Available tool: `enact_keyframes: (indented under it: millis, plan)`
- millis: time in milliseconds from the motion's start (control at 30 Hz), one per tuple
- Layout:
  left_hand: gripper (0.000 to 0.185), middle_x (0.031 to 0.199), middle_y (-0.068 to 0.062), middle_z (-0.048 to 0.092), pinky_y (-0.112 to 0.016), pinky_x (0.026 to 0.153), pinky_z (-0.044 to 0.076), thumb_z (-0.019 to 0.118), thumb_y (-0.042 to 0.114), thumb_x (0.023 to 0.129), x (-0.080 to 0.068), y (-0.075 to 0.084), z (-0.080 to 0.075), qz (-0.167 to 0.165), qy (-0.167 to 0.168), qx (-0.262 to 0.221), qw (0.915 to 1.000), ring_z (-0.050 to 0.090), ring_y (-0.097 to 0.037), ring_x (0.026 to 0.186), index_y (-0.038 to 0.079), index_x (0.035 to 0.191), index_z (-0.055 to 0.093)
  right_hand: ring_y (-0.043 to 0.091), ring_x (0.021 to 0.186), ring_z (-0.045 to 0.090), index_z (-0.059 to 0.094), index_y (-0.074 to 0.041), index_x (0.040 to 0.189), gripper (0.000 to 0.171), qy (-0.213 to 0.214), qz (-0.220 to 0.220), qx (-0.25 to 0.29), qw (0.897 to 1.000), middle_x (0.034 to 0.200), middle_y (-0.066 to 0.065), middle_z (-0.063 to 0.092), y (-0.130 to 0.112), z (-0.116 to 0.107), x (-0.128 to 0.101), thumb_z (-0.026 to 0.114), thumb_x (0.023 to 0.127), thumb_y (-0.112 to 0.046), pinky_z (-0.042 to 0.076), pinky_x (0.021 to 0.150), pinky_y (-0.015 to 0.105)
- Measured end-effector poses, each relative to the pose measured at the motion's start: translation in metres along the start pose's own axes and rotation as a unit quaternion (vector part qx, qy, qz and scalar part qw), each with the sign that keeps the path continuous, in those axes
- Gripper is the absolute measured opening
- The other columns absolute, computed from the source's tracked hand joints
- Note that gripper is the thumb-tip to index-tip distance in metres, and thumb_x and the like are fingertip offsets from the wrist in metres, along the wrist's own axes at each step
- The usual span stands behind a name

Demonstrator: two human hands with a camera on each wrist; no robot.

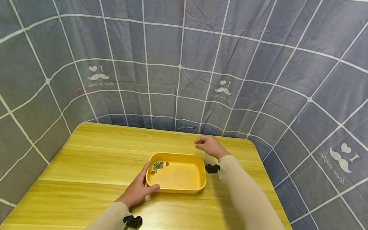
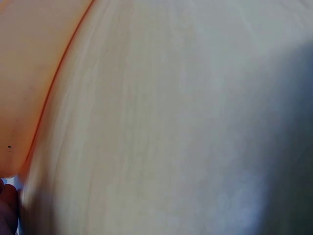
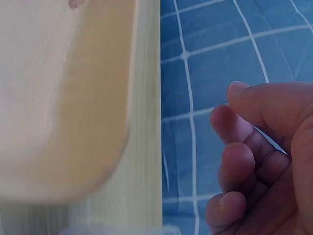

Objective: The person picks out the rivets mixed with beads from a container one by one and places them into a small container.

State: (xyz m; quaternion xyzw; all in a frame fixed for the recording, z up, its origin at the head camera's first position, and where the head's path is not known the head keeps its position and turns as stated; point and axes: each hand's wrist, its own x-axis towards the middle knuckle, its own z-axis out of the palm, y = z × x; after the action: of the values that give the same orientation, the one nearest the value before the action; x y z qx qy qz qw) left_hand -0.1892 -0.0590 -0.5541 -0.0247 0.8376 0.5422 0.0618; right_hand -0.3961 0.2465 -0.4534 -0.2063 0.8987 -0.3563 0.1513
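Observation:
A yellow tray (image 1: 199, 178) sits mid-table with several small coloured marbles (image 1: 158, 165) in its far left corner. My left hand (image 1: 139, 191) holds the tray's near left corner, thumb on the front rim and fingers along the left wall. The left wrist view shows only a blurred tray wall (image 2: 29, 73), pale tabletop and a fingertip (image 2: 7, 205). My right hand (image 1: 208, 146) hovers past the tray's far right corner. In the right wrist view the right hand (image 3: 254, 161) has loosely curled fingers with nothing seen in them, beside the blurred tray (image 3: 63, 98).
The yellow wooden table (image 1: 91, 158) has its back edge and right edge close to the right hand. A grey-blue checked cloth (image 1: 179, 76) hangs around the table on all far sides. Black wrist mounts (image 1: 133, 221) sit on both sleeves.

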Motion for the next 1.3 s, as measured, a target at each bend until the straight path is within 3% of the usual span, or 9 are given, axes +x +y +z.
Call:
enact_keyframes:
  millis: [133,367,700,1067,1300]
  plan:
    - [0.107,0.154,-0.023,0.047,-0.051,0.117,0.046,0.083,0.041,0.091,-0.001,-0.001,-0.002,0.0,-0.002,-0.002,1.0,0.055,-0.033,0.14,0.032,0.171,0.011,0.018,0.095,0.069,0.078,-0.008,0.119,0.023,-0.012,-0.008,0.008,1.0,0.105,0.005,0.076,-0.013,0.011,0.001,0.072,0.1,-0.019,0.06,0.092,0.038]
    - [0.107,0.153,-0.023,0.047,-0.045,0.114,0.049,0.084,0.038,0.092,-0.002,-0.004,-0.003,0.003,-0.006,-0.018,0.9998,0.058,-0.031,0.137,0.032,0.171,0.012,0.014,0.085,0.066,0.079,-0.01,0.117,0.021,-0.031,-0.022,0.006,0.999,0.097,0.001,0.076,-0.026,0.032,0.006,0.074,0.098,-0.018,0.057,0.078,0.029]
    - [0.108,0.158,-0.024,0.043,-0.051,0.119,0.043,0.084,0.04,0.091,-0.004,-0.006,-0.006,-0.001,-0.009,-0.013,0.9999,0.051,-0.035,0.144,0.031,0.171,0.011,0.015,0.097,0.072,0.078,-0.006,0.123,0.026,-0.062,-0.051,0.022,0.997,0.109,0.004,0.08,-0.044,0.064,0.01,0.074,0.099,-0.015,0.061,0.092,0.037]
    - [0.108,0.159,-0.024,0.042,-0.053,0.121,0.041,0.083,0.04,0.092,-0.004,-0.01,-0.009,0.002,-0.013,-0.006,0.9999,0.049,-0.036,0.147,0.03,0.171,0.011,0.011,0.087,0.067,0.08,-0.008,0.12,0.023,-0.098,-0.061,0.023,0.993,0.102,0.0,0.079,-0.054,0.097,0.014,0.074,0.099,-0.014,0.057,0.081,0.028]
    - [0.108,0.16,-0.023,0.042,-0.054,0.122,0.039,0.082,0.043,0.092,-0.005,-0.014,-0.01,0.004,-0.01,0.011,0.9999,0.047,-0.037,0.148,0.029,0.171,0.01,0.026,0.093,0.073,0.079,-0.007,0.121,0.025,-0.123,-0.046,0.027,0.991,0.1,0.006,0.081,-0.06,0.116,0.015,0.075,0.098,-0.012,0.054,0.075,0.026]
